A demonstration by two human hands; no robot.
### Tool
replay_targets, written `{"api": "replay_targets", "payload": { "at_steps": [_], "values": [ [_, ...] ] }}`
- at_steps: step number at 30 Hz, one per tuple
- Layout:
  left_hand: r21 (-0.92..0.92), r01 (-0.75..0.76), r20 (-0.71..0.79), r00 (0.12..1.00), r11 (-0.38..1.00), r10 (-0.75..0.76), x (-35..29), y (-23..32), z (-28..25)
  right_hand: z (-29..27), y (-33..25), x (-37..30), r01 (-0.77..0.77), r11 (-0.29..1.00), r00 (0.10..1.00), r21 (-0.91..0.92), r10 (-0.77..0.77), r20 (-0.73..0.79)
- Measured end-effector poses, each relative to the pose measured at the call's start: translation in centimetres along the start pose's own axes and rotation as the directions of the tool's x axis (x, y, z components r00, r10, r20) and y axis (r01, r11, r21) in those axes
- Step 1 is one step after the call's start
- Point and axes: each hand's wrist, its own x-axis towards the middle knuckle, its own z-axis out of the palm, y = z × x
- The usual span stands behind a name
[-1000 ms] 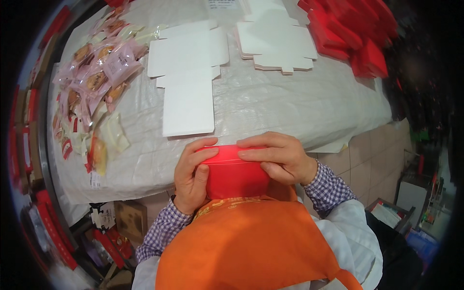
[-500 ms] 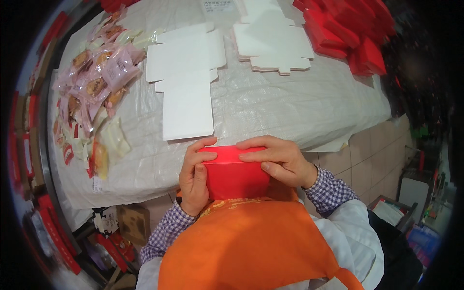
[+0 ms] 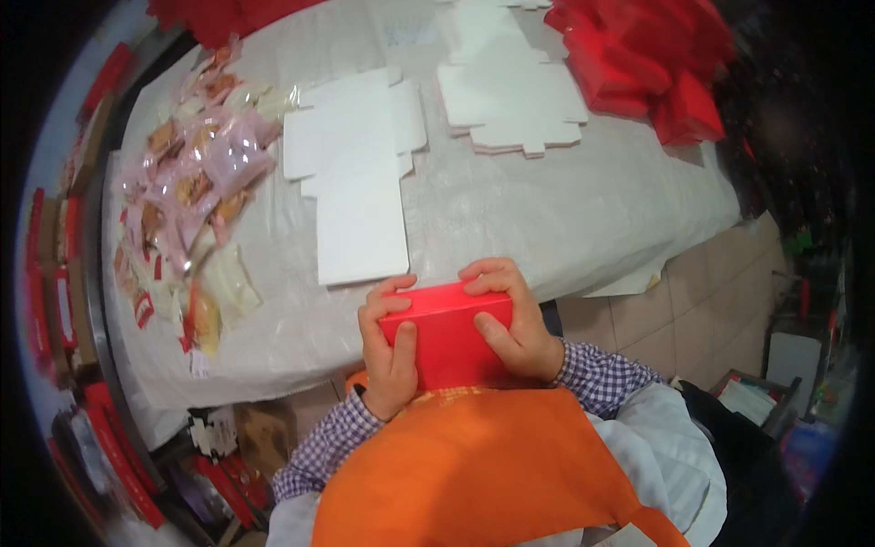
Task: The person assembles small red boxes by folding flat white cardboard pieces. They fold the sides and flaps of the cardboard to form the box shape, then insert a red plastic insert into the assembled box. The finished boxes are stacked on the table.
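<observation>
A red cardboard box (image 3: 456,351) is held between my two hands, close in front of my orange apron and by the table's near edge. My left hand (image 3: 390,345) grips its left end, thumb on the near face and fingers over the top. At the right end my right hand (image 3: 515,324) does the same, its thumb pressed on the near face and its fingers bent over the top edge. The top of the box looks closed. The box's underside is hidden.
Flat white die-cut cardboard blanks (image 3: 360,191) lie beyond my hands, with another stack (image 3: 510,100) farther right. Wrapped snacks (image 3: 196,187) are heaped at the left. Folded red boxes (image 3: 638,59) pile up at the far right. A pale sheet (image 3: 510,219) covers the table.
My right hand's fingers have moved from lying along the box top to gripping its right end. My left thumb now presses the near face. The view has shifted slightly.
</observation>
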Motion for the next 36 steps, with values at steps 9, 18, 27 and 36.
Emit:
{"api": "replay_targets", "payload": {
  "at_steps": [9, 18, 27, 36],
  "values": [
    [0.076, -0.012, -0.018, 1.000, 0.997, 0.013, 2.3, 1.2, -0.5, 0.5, 0.1, 2.3, 0.076, 0.997, 0.995, 0.004, -0.075, -0.067],
    [-0.203, 0.148, -0.095, 0.981, 0.968, -0.170, 7.6, 2.3, 1.2, -1.9, 0.0, 1.4, -0.337, 0.881, 0.934, 0.331, 0.357, 0.002],
    [-0.054, 0.035, -0.102, 0.994, 0.998, -0.041, 8.1, 3.2, 0.3, -21.3, 2.3, 4.0, 0.021, 0.835, 0.745, 0.550, 0.354, -0.566],
    [-0.160, 0.269, -0.107, 0.952, 0.950, -0.288, 2.8, 1.1, -0.6, -40.2, 6.4, 7.3, -0.075, 0.955, 0.425, 0.287, 0.291, -0.857]
  ]
}}
